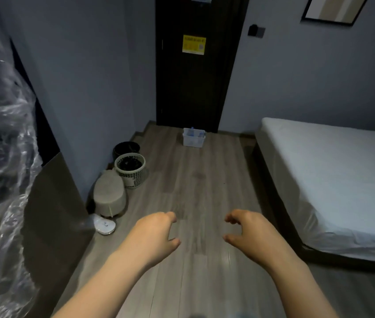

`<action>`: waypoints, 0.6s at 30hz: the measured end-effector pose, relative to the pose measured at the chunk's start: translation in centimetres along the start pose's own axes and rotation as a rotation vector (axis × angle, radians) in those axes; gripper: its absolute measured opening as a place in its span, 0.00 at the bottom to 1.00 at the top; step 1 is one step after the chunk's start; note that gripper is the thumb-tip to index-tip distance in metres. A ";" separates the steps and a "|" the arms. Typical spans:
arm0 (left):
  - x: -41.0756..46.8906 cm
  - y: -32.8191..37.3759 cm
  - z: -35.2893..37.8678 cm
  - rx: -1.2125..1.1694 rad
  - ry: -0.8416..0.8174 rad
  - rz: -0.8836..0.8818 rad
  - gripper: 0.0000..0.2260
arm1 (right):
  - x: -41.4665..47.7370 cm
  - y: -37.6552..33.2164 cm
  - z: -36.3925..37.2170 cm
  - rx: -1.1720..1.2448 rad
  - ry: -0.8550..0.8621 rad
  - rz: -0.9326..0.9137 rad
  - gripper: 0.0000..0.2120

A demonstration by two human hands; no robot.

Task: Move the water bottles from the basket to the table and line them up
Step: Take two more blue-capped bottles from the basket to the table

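1. Hanging loosely curled and empty, left hand (156,232) and right hand (248,230) hover over the floor (204,180).
2. Basket (193,141) of water bottles (192,131) sits far ahead by the door (195,88), neither hand nearer.

Both bare forearms stretched forward, left hand (156,232) and right hand (248,230) held apart, palms down, fingers (230,218) loosely curled, holding nothing
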State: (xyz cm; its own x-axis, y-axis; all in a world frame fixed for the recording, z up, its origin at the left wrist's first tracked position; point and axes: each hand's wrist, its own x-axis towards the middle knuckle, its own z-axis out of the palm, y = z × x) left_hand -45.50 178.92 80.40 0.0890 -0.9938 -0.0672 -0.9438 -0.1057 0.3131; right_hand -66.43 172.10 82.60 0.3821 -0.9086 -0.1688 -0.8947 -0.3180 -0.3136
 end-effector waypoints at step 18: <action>29.7 -8.9 -4.4 -0.024 -0.017 0.050 0.20 | 28.4 -1.8 -3.5 -0.022 -0.007 0.079 0.21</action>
State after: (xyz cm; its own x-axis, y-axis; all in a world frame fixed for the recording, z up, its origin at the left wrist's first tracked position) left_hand -33.03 150.16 79.82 0.0365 -0.9971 -0.0668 -0.9391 -0.0571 0.3389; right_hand -54.74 145.91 81.59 0.3111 -0.9294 -0.1984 -0.9271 -0.2509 -0.2783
